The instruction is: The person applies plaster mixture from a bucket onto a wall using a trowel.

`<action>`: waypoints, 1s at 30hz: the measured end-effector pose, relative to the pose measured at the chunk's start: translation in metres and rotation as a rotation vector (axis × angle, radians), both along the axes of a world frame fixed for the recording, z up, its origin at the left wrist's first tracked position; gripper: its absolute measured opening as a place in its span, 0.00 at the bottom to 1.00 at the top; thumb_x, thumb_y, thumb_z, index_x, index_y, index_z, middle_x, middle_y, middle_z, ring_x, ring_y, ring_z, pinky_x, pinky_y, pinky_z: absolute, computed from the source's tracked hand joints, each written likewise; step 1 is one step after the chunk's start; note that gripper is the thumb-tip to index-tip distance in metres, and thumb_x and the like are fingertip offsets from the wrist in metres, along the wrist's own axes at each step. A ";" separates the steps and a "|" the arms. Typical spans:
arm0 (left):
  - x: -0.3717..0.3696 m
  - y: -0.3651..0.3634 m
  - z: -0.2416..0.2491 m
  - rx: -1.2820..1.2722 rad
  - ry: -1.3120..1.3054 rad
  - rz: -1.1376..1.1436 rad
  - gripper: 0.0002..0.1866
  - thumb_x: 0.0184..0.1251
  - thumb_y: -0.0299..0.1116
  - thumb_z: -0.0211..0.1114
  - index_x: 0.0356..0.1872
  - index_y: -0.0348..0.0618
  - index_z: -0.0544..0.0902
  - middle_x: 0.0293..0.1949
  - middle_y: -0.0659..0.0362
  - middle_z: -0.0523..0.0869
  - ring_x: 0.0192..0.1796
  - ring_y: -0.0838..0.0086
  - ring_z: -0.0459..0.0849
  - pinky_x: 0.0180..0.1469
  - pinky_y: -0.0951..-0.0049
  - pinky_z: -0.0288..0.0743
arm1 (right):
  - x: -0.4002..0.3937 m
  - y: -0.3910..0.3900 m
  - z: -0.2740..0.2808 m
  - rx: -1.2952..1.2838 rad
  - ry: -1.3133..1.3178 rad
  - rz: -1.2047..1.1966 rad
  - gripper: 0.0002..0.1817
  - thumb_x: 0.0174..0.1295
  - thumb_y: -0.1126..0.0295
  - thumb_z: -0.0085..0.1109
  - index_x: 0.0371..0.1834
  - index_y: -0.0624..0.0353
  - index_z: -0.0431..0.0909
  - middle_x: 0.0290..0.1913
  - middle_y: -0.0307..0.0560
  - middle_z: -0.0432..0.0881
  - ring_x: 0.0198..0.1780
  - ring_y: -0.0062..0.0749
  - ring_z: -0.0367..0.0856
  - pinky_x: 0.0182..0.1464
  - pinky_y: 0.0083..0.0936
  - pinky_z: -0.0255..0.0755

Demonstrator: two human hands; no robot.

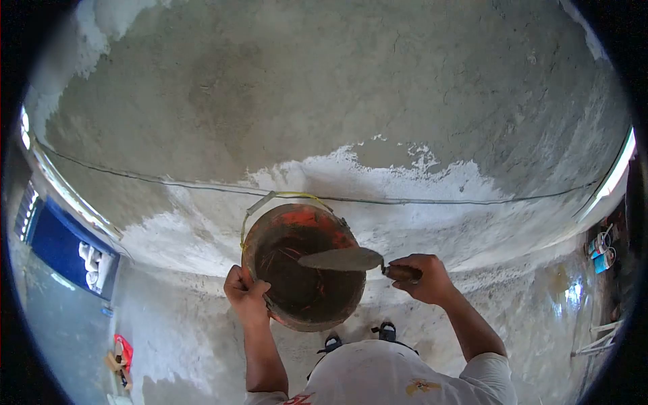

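Note:
My left hand (247, 295) grips the left rim of a round bucket (345, 307), red-orange inside and smeared with grey-brown material. The bucket's mouth faces up toward me, and its wire handle (268, 198) with a pale grip rests at the far side. My right hand (425, 278) is closed around the handle of a trowel (344, 259). The trowel's grey blade points left, over the bucket's opening. Dark residue covers the bucket's inside; how deep it lies is hard to tell.
A wall (337, 88) with grey plaster above a whitish lower band stands ahead, crossed by a cable (418, 201). Blue containers (601, 253) and a white frame (597, 337) are at the right. A red bag (123, 351) lies on the floor at the left, near a blue doorway (61, 236).

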State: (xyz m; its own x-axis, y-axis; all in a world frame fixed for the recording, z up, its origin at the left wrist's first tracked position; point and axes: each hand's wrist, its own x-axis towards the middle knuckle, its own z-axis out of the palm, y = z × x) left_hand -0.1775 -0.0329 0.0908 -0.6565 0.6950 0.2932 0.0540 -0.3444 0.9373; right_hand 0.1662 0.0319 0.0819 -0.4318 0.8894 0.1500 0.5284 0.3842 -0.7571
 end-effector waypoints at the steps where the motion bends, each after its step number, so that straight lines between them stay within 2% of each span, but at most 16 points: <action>1: 0.003 -0.002 0.009 0.028 -0.073 0.006 0.17 0.36 0.17 0.63 0.20 0.48 0.64 0.21 0.69 0.68 0.25 0.83 0.63 0.27 0.76 0.58 | 0.005 0.003 0.001 0.041 -0.002 -0.017 0.22 0.46 0.75 0.81 0.48 0.59 0.88 0.42 0.51 0.89 0.43 0.39 0.91 0.47 0.30 0.84; 4: 0.001 -0.005 0.008 -0.033 0.024 0.023 0.17 0.38 0.15 0.63 0.20 0.48 0.64 0.22 0.68 0.68 0.24 0.83 0.64 0.28 0.78 0.59 | 0.018 0.010 -0.002 0.133 0.005 -0.041 0.23 0.45 0.77 0.79 0.48 0.60 0.87 0.41 0.52 0.89 0.43 0.41 0.90 0.46 0.30 0.83; 8: 0.014 -0.006 0.017 -0.069 0.149 0.020 0.15 0.38 0.15 0.62 0.20 0.46 0.66 0.21 0.69 0.68 0.24 0.83 0.63 0.28 0.78 0.59 | 0.023 0.010 0.000 0.106 -0.036 -0.081 0.23 0.46 0.75 0.80 0.48 0.60 0.87 0.42 0.52 0.89 0.44 0.40 0.90 0.47 0.30 0.83; 10: 0.018 -0.002 0.012 -0.074 0.131 0.009 0.15 0.38 0.15 0.62 0.21 0.46 0.66 0.21 0.69 0.68 0.24 0.83 0.63 0.28 0.78 0.59 | 0.025 0.009 -0.007 0.138 -0.023 -0.044 0.23 0.46 0.73 0.81 0.48 0.60 0.87 0.44 0.53 0.89 0.44 0.41 0.91 0.47 0.30 0.83; 11: 0.017 0.000 0.008 -0.087 0.120 0.016 0.15 0.39 0.15 0.62 0.21 0.46 0.66 0.21 0.68 0.67 0.24 0.83 0.63 0.28 0.78 0.58 | 0.024 0.006 0.001 0.025 -0.065 -0.075 0.23 0.46 0.72 0.82 0.49 0.60 0.87 0.46 0.52 0.90 0.45 0.40 0.91 0.47 0.30 0.83; 12: 0.019 0.003 0.009 -0.049 0.144 0.014 0.15 0.39 0.15 0.61 0.21 0.46 0.65 0.21 0.68 0.67 0.24 0.83 0.63 0.28 0.77 0.58 | 0.027 0.006 -0.001 0.037 -0.060 -0.069 0.23 0.49 0.68 0.81 0.50 0.58 0.87 0.46 0.52 0.89 0.45 0.42 0.90 0.48 0.32 0.83; 13: 0.024 0.006 0.009 -0.040 0.141 -0.004 0.15 0.39 0.15 0.61 0.21 0.46 0.65 0.21 0.68 0.67 0.24 0.83 0.63 0.28 0.77 0.58 | 0.030 0.007 -0.008 0.048 -0.051 -0.061 0.23 0.51 0.64 0.80 0.51 0.55 0.87 0.45 0.52 0.89 0.44 0.43 0.90 0.48 0.34 0.84; 17: 0.034 0.009 0.010 -0.049 0.014 0.033 0.15 0.39 0.14 0.60 0.20 0.46 0.64 0.21 0.67 0.68 0.24 0.81 0.63 0.29 0.77 0.58 | 0.045 0.021 -0.027 0.056 0.107 -0.045 0.21 0.55 0.66 0.78 0.52 0.59 0.85 0.43 0.52 0.89 0.42 0.41 0.90 0.47 0.31 0.83; 19: 0.040 0.011 0.015 0.033 -0.103 0.016 0.16 0.38 0.14 0.60 0.20 0.47 0.64 0.21 0.67 0.68 0.24 0.81 0.63 0.30 0.77 0.59 | 0.048 0.034 -0.037 0.090 0.300 -0.017 0.19 0.59 0.68 0.75 0.52 0.63 0.82 0.39 0.52 0.89 0.36 0.40 0.88 0.42 0.29 0.80; 23: 0.041 0.012 0.007 0.043 -0.100 0.032 0.16 0.38 0.15 0.60 0.20 0.47 0.63 0.21 0.66 0.68 0.24 0.81 0.63 0.30 0.77 0.60 | 0.046 0.070 -0.032 0.189 0.259 -0.102 0.16 0.63 0.69 0.71 0.49 0.65 0.80 0.33 0.52 0.87 0.31 0.37 0.85 0.37 0.29 0.78; 25: 0.043 0.013 0.004 0.024 -0.065 0.044 0.16 0.38 0.15 0.60 0.20 0.47 0.63 0.21 0.66 0.68 0.24 0.81 0.64 0.30 0.76 0.62 | 0.044 0.099 -0.034 0.304 0.224 -0.144 0.13 0.67 0.67 0.67 0.47 0.64 0.79 0.30 0.53 0.85 0.27 0.41 0.83 0.33 0.32 0.76; 26: 0.047 0.011 0.007 0.029 -0.063 0.043 0.16 0.38 0.15 0.60 0.20 0.47 0.63 0.21 0.66 0.68 0.24 0.81 0.64 0.30 0.76 0.62 | 0.042 0.108 -0.030 0.346 0.145 -0.193 0.14 0.69 0.63 0.64 0.47 0.62 0.79 0.28 0.56 0.84 0.28 0.50 0.85 0.31 0.37 0.77; 27: 0.053 0.008 0.013 -0.018 -0.090 0.028 0.16 0.38 0.15 0.61 0.20 0.47 0.63 0.21 0.66 0.68 0.25 0.80 0.64 0.30 0.76 0.62 | 0.041 0.119 -0.031 0.353 0.150 -0.195 0.14 0.69 0.63 0.64 0.47 0.62 0.79 0.28 0.56 0.84 0.28 0.50 0.85 0.31 0.37 0.77; 29: 0.053 0.009 0.014 -0.054 -0.117 0.013 0.16 0.38 0.15 0.61 0.20 0.47 0.63 0.21 0.66 0.68 0.25 0.80 0.65 0.30 0.76 0.62 | 0.038 0.145 -0.037 0.494 0.065 -0.236 0.17 0.70 0.58 0.63 0.50 0.61 0.78 0.28 0.59 0.84 0.32 0.59 0.85 0.32 0.43 0.77; 30: 0.050 0.009 0.009 -0.091 -0.066 0.030 0.16 0.38 0.16 0.61 0.19 0.46 0.63 0.21 0.66 0.68 0.25 0.80 0.65 0.30 0.75 0.62 | 0.037 0.153 -0.034 0.409 0.028 -0.239 0.19 0.70 0.56 0.62 0.51 0.62 0.78 0.29 0.62 0.84 0.35 0.62 0.85 0.34 0.47 0.77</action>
